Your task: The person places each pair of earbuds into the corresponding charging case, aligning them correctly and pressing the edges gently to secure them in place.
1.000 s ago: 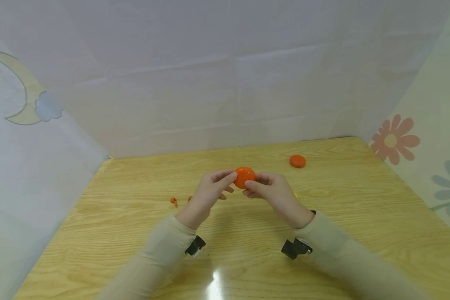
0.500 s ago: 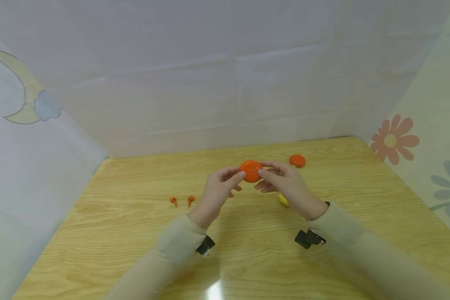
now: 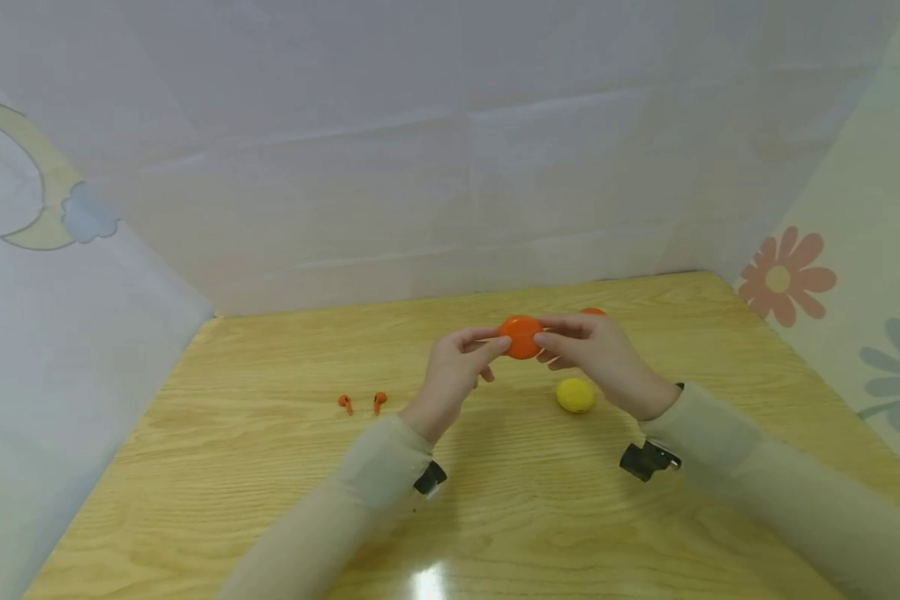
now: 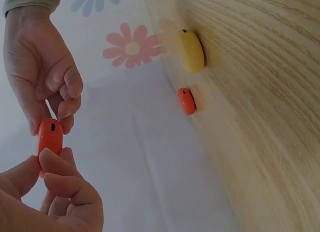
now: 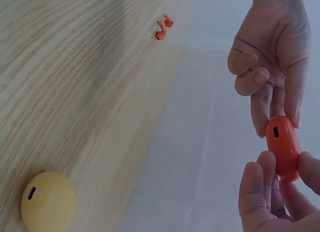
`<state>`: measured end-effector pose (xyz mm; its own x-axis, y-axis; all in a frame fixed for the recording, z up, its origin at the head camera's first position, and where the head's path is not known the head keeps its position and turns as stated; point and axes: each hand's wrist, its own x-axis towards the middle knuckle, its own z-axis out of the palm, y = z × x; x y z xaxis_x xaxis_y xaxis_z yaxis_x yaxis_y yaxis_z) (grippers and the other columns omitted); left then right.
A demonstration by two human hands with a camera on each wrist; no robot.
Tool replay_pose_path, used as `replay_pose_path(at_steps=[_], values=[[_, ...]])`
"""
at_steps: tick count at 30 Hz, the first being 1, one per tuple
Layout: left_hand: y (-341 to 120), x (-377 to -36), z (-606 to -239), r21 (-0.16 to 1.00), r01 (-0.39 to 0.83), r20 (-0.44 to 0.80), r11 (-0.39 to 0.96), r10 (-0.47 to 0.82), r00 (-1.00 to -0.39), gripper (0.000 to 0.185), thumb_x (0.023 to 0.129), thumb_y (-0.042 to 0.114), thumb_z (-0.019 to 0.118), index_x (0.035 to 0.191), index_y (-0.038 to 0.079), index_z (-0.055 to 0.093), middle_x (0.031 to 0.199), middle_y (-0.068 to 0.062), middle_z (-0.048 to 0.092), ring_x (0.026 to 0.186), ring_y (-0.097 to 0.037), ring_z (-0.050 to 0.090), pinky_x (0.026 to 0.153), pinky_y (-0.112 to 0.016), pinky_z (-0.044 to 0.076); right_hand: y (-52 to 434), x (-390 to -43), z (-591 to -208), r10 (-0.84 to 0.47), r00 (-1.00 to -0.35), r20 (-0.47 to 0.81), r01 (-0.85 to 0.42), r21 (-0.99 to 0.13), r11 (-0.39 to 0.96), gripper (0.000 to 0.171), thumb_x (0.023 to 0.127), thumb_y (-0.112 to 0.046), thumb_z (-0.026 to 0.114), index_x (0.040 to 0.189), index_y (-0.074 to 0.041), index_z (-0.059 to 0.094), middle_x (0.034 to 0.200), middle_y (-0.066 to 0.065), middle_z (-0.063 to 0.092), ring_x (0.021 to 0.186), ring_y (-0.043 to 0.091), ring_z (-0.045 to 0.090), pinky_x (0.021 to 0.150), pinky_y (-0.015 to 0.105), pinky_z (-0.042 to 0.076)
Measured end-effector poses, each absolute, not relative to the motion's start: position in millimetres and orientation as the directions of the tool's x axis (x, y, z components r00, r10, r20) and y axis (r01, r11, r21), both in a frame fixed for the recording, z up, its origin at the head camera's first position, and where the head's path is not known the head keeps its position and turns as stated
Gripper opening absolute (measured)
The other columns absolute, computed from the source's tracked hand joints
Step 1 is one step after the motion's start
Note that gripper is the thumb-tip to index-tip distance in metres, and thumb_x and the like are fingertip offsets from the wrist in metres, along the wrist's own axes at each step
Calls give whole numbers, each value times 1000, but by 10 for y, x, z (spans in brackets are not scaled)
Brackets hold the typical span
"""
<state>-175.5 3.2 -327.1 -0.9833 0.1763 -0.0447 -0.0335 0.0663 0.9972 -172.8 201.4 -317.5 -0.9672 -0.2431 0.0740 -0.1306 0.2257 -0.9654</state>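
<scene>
A small orange pebble-shaped case [image 3: 521,337] is held above the wooden table [image 3: 270,500], pinched from both sides. My left hand [image 3: 491,342] grips its left edge between thumb and fingers. My right hand [image 3: 552,332] pinches the right edge. In the left wrist view the orange case [image 4: 50,137] shows a small dark slot, with my left fingers [image 4: 57,179] below it and the right hand [image 4: 42,77] above. The right wrist view shows the same case [image 5: 282,144] between the right fingers [image 5: 260,192] and the left hand [image 5: 272,57].
A yellow case [image 3: 574,395] lies on the table below my right hand. A second orange case [image 3: 592,312] peeks out behind my right hand. Two orange earbuds [image 3: 344,403] [image 3: 378,401] lie to the left. Patterned fabric walls [image 3: 795,283] enclose the table.
Both hands carried the orange case farther away and to the right. The yellow case came out from under my right hand, which now hides most of the far orange case.
</scene>
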Motion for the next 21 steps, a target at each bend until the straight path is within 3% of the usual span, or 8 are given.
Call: replay_pose_path(at_steps=[12, 21], values=[[162, -1893, -3384, 998, -30, -40, 55, 186, -982, 30, 92, 20, 69, 116, 2, 69, 98, -9, 73, 52, -10, 50, 50, -20, 34, 2122, -1790, -3203, -204, -978, 45, -98, -961, 260, 43, 97, -16, 62, 132, 7, 53, 113, 20, 65, 85, 12, 68, 80, 34, 55], [267, -1977, -3443, 995, -59, -76, 83, 220, -973, 27, 93, 18, 68, 116, 5, 70, 99, -8, 73, 52, -11, 52, 51, -21, 35, 2257, -1848, -3245, -221, -975, 2, -65, -959, 277, 45, 99, -18, 59, 135, 8, 51, 119, 21, 57, 85, 11, 67, 79, 31, 55]])
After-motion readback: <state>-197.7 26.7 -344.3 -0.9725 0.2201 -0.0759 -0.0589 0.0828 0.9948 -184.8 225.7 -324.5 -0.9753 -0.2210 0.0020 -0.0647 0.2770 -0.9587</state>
